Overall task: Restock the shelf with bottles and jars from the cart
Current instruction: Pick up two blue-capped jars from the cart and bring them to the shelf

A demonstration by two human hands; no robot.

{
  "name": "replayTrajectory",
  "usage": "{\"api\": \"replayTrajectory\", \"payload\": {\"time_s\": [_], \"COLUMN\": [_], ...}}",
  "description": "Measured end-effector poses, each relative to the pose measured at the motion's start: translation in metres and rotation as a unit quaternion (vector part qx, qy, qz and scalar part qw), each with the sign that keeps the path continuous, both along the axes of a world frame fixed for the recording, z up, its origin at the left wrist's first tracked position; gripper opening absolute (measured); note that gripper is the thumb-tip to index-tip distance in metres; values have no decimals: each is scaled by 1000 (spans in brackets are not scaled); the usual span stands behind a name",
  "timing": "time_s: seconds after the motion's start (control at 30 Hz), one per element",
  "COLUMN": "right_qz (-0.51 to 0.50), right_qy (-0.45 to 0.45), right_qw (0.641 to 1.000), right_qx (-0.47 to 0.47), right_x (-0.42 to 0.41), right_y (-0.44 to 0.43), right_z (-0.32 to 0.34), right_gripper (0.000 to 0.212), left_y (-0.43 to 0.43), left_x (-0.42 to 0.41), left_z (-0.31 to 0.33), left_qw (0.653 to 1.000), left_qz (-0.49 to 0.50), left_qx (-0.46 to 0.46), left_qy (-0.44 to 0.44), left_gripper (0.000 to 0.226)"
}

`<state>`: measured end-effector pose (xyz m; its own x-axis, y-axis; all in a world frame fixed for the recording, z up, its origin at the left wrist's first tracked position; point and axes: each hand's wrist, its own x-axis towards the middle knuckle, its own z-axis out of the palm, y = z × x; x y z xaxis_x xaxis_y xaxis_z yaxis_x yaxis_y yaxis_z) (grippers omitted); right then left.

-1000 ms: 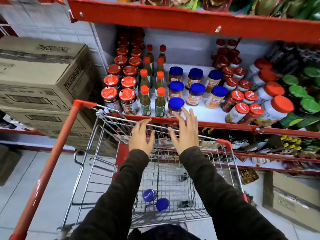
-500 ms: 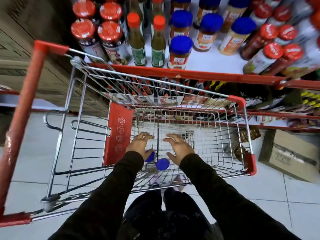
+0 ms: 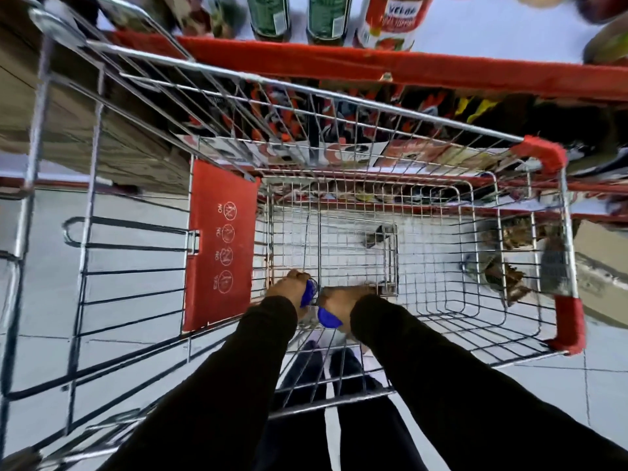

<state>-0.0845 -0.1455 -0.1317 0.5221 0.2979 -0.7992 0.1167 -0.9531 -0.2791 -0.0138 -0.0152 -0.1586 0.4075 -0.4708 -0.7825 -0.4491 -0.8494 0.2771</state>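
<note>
Both my hands are down at the bottom of the wire cart (image 3: 441, 185). My left hand (image 3: 287, 287) wraps around a jar with a blue lid (image 3: 308, 292). My right hand (image 3: 343, 300) closes on a second blue-lidded jar (image 3: 328, 317) beside it. Only the lids show; the jar bodies are hidden by my fingers. The red shelf edge (image 3: 441, 71) runs across the top, with the bases of two green bottles (image 3: 268, 15) and a red-labelled jar (image 3: 390, 22) standing on it.
A red child-seat panel (image 3: 221, 243) stands on the cart's left side. Red plastic corners (image 3: 567, 321) mark the cart's right rim. Lower shelves with packets lie behind the cart. Grey floor tiles and my dark trousers show below.
My hands came down from the shelf edge into the cart and closed on the two blue-lidded jars. The view tilted downward, so most of the shelf left the frame.
</note>
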Motion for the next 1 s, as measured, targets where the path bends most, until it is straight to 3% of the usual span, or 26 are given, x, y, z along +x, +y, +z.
{"api": "replayTrajectory", "payload": {"time_s": [0.17,0.3,0.43,0.53,0.67,0.83,1.0], "right_qz": [16,-151,-313,-376,-424,-416,-439], "right_qy": [-11,-15,-54,-56,-79,-105,-133], "right_qw": [1000,988,948,923,900,902,888], "right_qx": [-17,9,38,56,56,44,38], "right_x": [4,4,-3,-4,-10,-19,-30], "right_y": [4,-14,-44,-62,-81,-111,-145], "right_z": [3,13,38,72,118,169,207], "right_gripper": [27,12,54,66,66,66,75], "left_y": [-4,-2,-6,-13,-29,-59,-90], "left_x": [0,10,20,26,27,26,23], "left_z": [-5,15,52,80,129,180,231], "left_qw": [1000,998,996,995,993,989,982], "left_qz": [26,54,63,66,62,64,61], "left_qx": [-1,-33,-60,-78,-96,-129,-173], "left_qy": [-18,-17,-15,-13,-35,-40,-32], "left_gripper": [46,49,54,57,65,66,54]}}
